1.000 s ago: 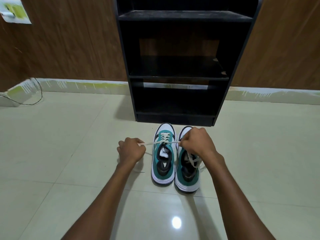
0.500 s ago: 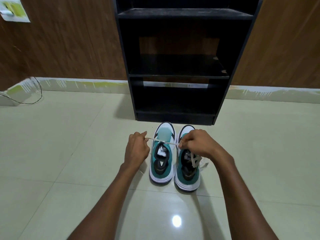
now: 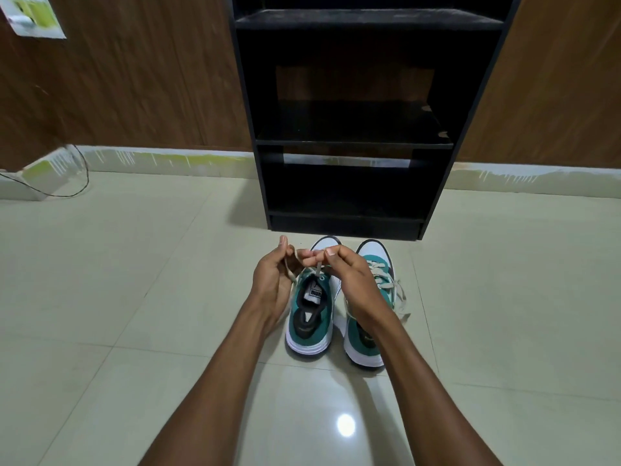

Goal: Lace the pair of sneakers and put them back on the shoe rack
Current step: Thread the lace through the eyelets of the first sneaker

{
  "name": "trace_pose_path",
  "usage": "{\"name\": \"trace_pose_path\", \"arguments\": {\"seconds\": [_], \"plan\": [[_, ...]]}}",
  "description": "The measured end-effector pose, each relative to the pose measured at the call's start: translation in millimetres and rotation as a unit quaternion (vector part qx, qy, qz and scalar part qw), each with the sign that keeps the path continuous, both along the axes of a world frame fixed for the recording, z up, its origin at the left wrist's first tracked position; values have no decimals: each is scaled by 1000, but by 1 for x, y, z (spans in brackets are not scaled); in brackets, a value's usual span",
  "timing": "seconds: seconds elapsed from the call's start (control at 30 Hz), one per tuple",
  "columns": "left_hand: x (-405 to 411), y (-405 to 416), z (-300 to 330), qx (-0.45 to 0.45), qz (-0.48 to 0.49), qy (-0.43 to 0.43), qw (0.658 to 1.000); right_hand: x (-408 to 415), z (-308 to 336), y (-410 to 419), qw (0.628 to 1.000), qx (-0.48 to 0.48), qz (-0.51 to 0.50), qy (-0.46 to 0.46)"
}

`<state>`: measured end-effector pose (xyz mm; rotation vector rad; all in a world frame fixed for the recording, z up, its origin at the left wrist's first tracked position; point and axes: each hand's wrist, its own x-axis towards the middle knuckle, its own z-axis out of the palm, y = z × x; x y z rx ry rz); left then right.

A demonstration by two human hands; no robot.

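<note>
Two teal, white and black sneakers stand side by side on the floor, toes toward the black shoe rack. Above the left sneaker my left hand and my right hand have come together, both pinching its beige lace, which hangs down to the tongue. A loop of the lace runs across my left palm. The right sneaker carries a crossed beige lace whose loose ends trail to the right; my right wrist hides its opening.
The rack stands against a brown wood-panelled wall, its shelves holding nothing. Pale glossy floor tiles stretch to both sides. A thin black cable loops along the skirting at far left, beside a pale box.
My hands held the lace stretched wide across the left sneaker; now they have met above it, and the lace hangs slack between the fingertips.
</note>
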<state>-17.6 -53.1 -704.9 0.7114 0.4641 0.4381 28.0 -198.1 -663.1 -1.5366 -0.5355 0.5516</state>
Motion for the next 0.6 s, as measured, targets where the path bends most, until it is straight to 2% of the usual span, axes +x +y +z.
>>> {"name": "trace_pose_path", "arguments": {"seconds": [0.17, 0.33, 0.47, 0.6], "plan": [[-3, -2, -6, 12, 107, 15, 994, -5, -13, 14, 989, 98, -79, 76], [0, -4, -1, 24, 100, 38, 994, -21, -17, 34, 955, 183, -128, 193], [3, -4, -2, 54, 86, 46, 994, -25, -24, 34, 964, 147, -135, 177], [6, -5, -4, 87, 134, 90, 983, -30, -24, 19, 983, 82, -111, 118]]}}
